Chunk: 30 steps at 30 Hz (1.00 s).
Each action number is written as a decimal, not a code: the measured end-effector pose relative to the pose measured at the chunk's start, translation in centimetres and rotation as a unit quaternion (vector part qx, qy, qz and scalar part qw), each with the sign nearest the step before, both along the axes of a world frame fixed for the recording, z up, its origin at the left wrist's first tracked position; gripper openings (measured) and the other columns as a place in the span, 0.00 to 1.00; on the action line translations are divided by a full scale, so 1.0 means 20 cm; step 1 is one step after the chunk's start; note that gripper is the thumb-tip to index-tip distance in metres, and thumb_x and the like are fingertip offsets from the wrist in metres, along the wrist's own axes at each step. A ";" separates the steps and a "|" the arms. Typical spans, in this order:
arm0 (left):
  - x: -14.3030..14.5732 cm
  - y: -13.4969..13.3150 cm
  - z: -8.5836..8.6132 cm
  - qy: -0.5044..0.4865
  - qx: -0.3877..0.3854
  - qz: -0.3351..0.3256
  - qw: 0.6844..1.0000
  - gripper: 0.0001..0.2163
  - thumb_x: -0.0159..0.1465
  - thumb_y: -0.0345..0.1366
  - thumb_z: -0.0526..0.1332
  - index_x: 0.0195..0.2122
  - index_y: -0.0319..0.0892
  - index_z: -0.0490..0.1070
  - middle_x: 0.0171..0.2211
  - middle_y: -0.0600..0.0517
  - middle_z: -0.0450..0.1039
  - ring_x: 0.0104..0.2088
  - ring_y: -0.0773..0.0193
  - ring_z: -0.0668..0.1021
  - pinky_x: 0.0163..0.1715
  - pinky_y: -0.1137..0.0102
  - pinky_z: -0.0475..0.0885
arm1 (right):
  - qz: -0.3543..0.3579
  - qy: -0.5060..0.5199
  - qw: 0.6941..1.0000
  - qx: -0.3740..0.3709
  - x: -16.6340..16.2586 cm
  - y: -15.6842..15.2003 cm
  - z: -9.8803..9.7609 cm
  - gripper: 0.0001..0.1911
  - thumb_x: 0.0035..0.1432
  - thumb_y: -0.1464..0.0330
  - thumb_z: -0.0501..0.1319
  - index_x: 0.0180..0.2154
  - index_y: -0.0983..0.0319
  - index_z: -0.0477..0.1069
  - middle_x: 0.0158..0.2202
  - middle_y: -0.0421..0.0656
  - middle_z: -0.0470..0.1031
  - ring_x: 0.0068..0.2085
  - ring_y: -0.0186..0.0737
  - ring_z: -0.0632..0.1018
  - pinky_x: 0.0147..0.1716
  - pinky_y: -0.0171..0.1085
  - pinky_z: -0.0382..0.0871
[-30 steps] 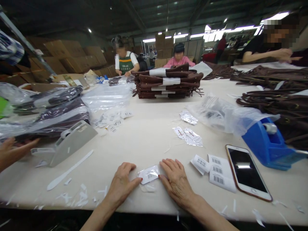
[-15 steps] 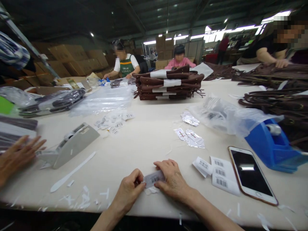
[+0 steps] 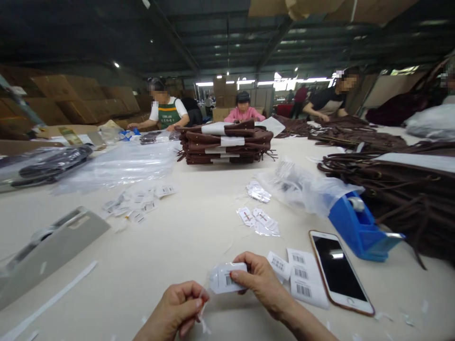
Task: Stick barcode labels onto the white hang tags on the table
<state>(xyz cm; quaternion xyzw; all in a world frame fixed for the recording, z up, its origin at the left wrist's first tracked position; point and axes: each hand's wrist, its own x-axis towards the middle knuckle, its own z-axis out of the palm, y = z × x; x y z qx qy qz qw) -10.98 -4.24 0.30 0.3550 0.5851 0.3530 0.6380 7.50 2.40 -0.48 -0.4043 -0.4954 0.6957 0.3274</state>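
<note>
Between thumb and fingers, my right hand (image 3: pixel 261 279) pinches a white hang tag (image 3: pixel 222 279) with a barcode, in a clear sleeve. Left of it, my left hand (image 3: pixel 183 305) is closed in a pinch on a thin white string (image 3: pixel 203 316) that dangles below the fingers. Whether the string is tied to the tag cannot be made out. Just beyond my right hand lie a small barcode label (image 3: pixel 278 265) and a sheet of barcode stickers (image 3: pixel 302 279). More tags (image 3: pixel 261 220) with a red-brown mark lie farther up the table.
A phone (image 3: pixel 341 274) and a blue tape dispenser (image 3: pixel 362 232) stand to the right, a grey tape dispenser (image 3: pixel 53 255) to the left. Brown leather bags (image 3: pixel 227 144) are stacked ahead, beside plastic sleeves (image 3: pixel 121 163). Co-workers (image 3: pixel 167 111) are across the table.
My right hand has lifted the tag off the table and tilted it up. My left hand has drawn away from it, now with string in its fingers. The view has turned right.
</note>
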 end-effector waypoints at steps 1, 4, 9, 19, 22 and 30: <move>-0.01 0.02 -0.01 0.004 -0.005 0.000 1.000 0.11 0.49 0.40 0.60 0.26 0.36 0.68 0.16 0.57 0.64 0.13 0.79 0.54 0.14 0.77 0.42 | -0.011 0.001 1.000 0.000 0.02 0.02 0.01 0.14 0.41 0.61 0.62 0.27 0.64 0.65 0.19 0.35 0.66 0.21 0.30 0.68 0.20 0.31 0.62; -0.04 0.07 -0.05 0.108 0.012 0.009 0.994 0.09 0.49 0.40 0.57 0.25 0.39 0.67 0.14 0.59 0.61 0.12 0.77 0.54 0.13 0.77 0.45 | -0.046 -0.005 0.999 0.012 0.10 0.09 0.03 0.13 0.41 0.63 0.62 0.28 0.65 0.66 0.19 0.35 0.67 0.22 0.30 0.69 0.20 0.30 0.62; -0.14 0.14 -0.09 0.370 0.202 -0.004 0.907 0.07 0.53 0.41 0.55 0.28 0.46 0.69 0.23 0.56 0.70 0.27 0.66 0.72 0.28 0.74 0.66 | -0.059 -0.017 0.998 0.030 0.21 0.16 0.06 0.10 0.42 0.66 0.62 0.28 0.65 0.66 0.20 0.35 0.68 0.22 0.29 0.68 0.19 0.29 0.61; -0.17 0.38 -0.21 0.358 0.269 0.071 0.891 0.18 0.53 0.48 0.55 0.39 0.42 0.67 0.26 0.55 0.70 0.23 0.67 0.72 0.25 0.72 0.71 | -0.169 -0.140 0.966 0.137 0.23 0.56 0.09 0.14 0.46 0.63 0.58 0.35 0.65 0.67 0.29 0.42 0.72 0.28 0.34 0.73 0.25 0.33 0.67; -0.18 0.38 -0.31 0.434 0.333 0.074 0.834 0.13 0.53 0.45 0.56 0.35 0.43 0.69 0.29 0.52 0.71 0.30 0.63 0.74 0.32 0.69 0.72 | -0.211 -0.220 0.937 0.170 0.29 0.77 0.10 0.15 0.50 0.61 0.54 0.35 0.65 0.68 0.32 0.45 0.72 0.33 0.38 0.73 0.30 0.35 0.67; -0.18 0.35 -0.33 0.472 0.371 0.052 0.798 0.09 0.55 0.41 0.54 0.31 0.44 0.69 0.30 0.52 0.71 0.33 0.63 0.75 0.34 0.70 0.72 | -0.131 -0.451 0.838 0.277 0.36 0.61 -0.05 0.13 0.49 0.67 0.56 0.37 0.65 0.69 0.36 0.47 0.72 0.38 0.41 0.71 0.39 0.37 0.60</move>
